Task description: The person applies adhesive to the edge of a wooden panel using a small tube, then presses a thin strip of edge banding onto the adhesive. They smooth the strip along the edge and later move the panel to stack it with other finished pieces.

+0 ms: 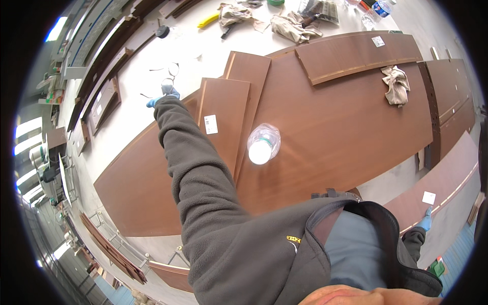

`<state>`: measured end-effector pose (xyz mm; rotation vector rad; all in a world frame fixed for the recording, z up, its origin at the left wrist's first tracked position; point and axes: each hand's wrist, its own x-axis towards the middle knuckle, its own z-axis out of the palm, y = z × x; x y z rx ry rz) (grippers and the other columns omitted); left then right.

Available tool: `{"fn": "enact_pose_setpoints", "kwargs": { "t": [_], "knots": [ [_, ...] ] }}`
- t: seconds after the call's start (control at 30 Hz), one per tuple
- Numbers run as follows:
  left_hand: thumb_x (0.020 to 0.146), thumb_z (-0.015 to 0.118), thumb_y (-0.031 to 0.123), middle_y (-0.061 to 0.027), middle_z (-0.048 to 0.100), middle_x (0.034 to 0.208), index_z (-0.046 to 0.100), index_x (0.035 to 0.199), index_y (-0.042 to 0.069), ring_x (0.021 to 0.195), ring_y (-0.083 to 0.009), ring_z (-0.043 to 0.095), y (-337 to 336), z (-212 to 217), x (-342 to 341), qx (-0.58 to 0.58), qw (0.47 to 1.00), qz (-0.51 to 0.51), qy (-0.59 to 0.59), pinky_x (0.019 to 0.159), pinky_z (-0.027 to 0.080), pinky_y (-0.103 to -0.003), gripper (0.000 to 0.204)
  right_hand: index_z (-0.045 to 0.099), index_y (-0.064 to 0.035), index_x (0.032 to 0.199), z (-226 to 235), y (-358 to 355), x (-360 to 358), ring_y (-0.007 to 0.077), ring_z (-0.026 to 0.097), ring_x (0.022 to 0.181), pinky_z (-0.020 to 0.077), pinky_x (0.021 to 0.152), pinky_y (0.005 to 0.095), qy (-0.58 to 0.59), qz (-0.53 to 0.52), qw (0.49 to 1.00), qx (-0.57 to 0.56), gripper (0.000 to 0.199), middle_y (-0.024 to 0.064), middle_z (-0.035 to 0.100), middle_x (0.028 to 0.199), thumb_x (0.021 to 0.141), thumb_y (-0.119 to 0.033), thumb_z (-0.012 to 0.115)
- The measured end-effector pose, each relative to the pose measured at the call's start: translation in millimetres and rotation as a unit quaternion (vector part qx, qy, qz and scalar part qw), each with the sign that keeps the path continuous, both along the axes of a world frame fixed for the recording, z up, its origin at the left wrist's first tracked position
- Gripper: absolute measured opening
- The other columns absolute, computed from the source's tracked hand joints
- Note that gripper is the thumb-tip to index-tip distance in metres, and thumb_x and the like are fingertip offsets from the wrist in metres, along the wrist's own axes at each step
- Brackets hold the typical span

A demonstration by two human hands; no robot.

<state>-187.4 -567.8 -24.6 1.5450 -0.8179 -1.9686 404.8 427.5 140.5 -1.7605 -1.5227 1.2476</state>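
My left arm reaches far across to the upper left, and my blue-gloved left hand (172, 93) is closed at the near side of a pair of glasses (173, 69) over the white tabletop. The temples of the glasses point left, and the fingers partly hide the nearer lens. At the lower right, my blue-gloved right hand (426, 219) grips the edge of a long brown panel (447, 178) beside its white label. A clear plastic bottle with a white cap (260, 151) stands on a large brown board (335, 132) in front of me.
Two labelled brown boards (223, 107) overlap left of the bottle; another narrow board (358, 57) lies at the back. A crumpled beige cloth (395, 85) rests at the right. Farther back are more rags (295, 28), a yellow-handled tool (208, 20) and a water bottle (381, 8).
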Motion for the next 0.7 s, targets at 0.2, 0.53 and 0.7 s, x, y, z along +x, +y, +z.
{"fn": "enact_pose_setpoints", "kwargs": {
  "t": [0.2, 0.53, 0.7],
  "knots": [
    [0.099, 0.062, 0.057, -0.0308, 0.051, 0.149, 0.041, 0.15, -0.011, 0.135, -0.0425, 0.053, 62.9, 4.2, 69.7, -0.384, 0.876, -0.2, -0.213, 0.112, 0.046, -0.044, 0.087, 0.071, 0.008, 0.108, 6.3, -18.2, -15.0, 0.0273, 0.071, 0.08, 0.0616, 0.077, 0.0408, -0.035, 0.033, 0.998, 0.034, 0.051, 0.0149, 0.073, 0.1, 0.092, -0.04, 0.08],
    [0.105, 0.063, 0.019, -0.0222, 0.046, 0.154, 0.044, 0.15, -0.004, 0.145, -0.033, 0.044, 161.4, 114.0, 257.1, -0.56, 0.792, -0.219, -0.102, 0.122, 0.037, -0.044, 0.054, 0.067, 0.0099, 0.114, -33.4, 2.0, -27.4, 0.0212, 0.067, 0.096, 0.057, 0.089, 0.0355, -0.021, 0.021, 0.997, 0.068, 0.051, 0.0125, 0.07, 0.109, 0.09, -0.031, 0.084],
    [0.107, 0.055, 0.023, -0.0264, 0.03, 0.163, 0.03, 0.157, -0.008, 0.151, -0.0397, 0.033, 265.7, 227.4, 267.1, -0.842, 0.522, -0.111, 0.076, 0.125, 0.028, -0.053, 0.063, 0.067, 0.0058, 0.115, -57.5, 23.3, -24.3, 0.0194, 0.065, 0.097, 0.0538, 0.095, 0.0359, 0.02, 0.08, 0.991, 0.106, 0.041, 0.0101, 0.069, 0.106, 0.092, -0.024, 0.083]
  ]
}}
